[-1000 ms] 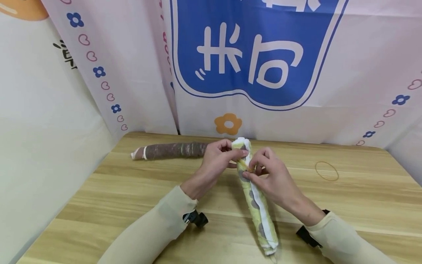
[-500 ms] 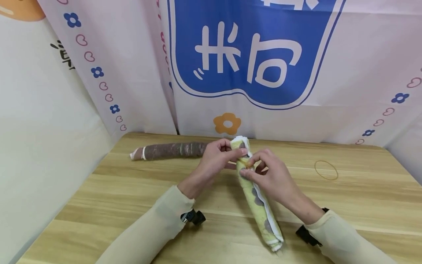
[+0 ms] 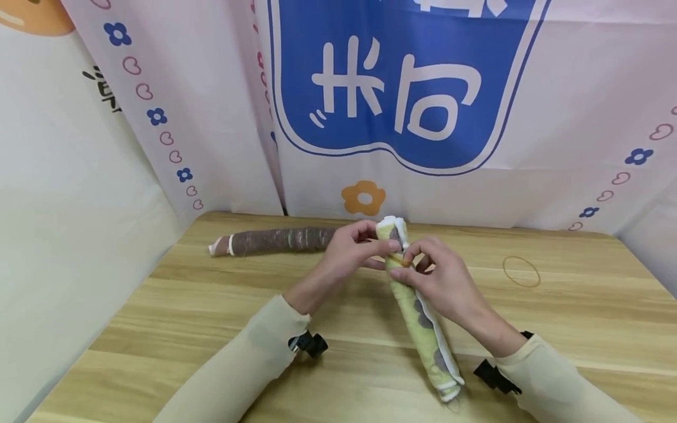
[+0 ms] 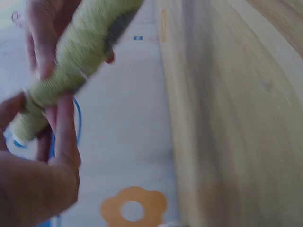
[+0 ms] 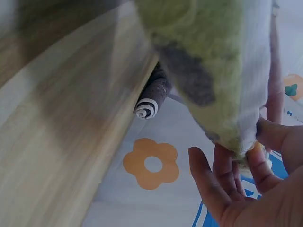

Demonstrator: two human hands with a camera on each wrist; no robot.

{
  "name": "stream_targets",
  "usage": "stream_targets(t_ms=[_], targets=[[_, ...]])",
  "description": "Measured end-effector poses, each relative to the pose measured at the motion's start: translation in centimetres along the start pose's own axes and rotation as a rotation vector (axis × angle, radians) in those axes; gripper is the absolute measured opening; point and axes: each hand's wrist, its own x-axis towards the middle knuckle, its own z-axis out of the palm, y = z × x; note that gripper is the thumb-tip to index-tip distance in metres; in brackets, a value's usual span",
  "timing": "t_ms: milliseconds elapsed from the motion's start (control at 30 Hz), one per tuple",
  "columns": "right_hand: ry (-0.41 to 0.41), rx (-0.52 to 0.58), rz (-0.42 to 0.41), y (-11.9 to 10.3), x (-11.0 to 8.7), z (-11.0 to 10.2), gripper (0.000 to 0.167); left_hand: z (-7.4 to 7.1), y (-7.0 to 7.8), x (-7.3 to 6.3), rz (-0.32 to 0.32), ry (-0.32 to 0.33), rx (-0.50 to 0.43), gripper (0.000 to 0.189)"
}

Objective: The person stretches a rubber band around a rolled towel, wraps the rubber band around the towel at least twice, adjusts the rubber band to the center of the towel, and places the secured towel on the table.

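Note:
A rolled towel [image 3: 421, 320], yellow-green with grey spots and a white edge, slants up off the table in the head view. My left hand [image 3: 346, 252] grips it near its upper end, thumb in front and fingers behind. Just below, my right hand [image 3: 446, 282] pinches an orange-yellow rubber band [image 3: 405, 263] between thumb and fingers against the roll. The left wrist view shows the towel [image 4: 80, 56] narrowed where the fingers meet. In the right wrist view, the right hand [image 5: 255, 189] is at the towel's far end; part of the band is hidden by fingers.
A brown rolled towel [image 3: 264, 241] with bands around it lies at the back left of the wooden table [image 3: 211, 329], partly behind the left hand. A loose rubber band [image 3: 539, 276] lies at the right. A printed curtain [image 3: 317, 182] hangs along the back edge.
The yellow-green towel has turned slightly, its lower end swinging right, and less of its white edge faces the head camera. Both hands keep hold and have shifted only slightly.

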Motion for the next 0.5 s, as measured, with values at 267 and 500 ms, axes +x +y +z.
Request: stream_targets(t_ms=[267,500], targets=[[0.015,0.123,0.030,0.8,0.1,0.2,0.010,-2.2,-1.6,0.6,0.012,-0.242,-0.195,0.054],[-0.042,0.262,0.045,0.8,0.3,0.4,0.008,-2.0,-1.5,1.0,0.007,-0.169,-0.138,0.043]])
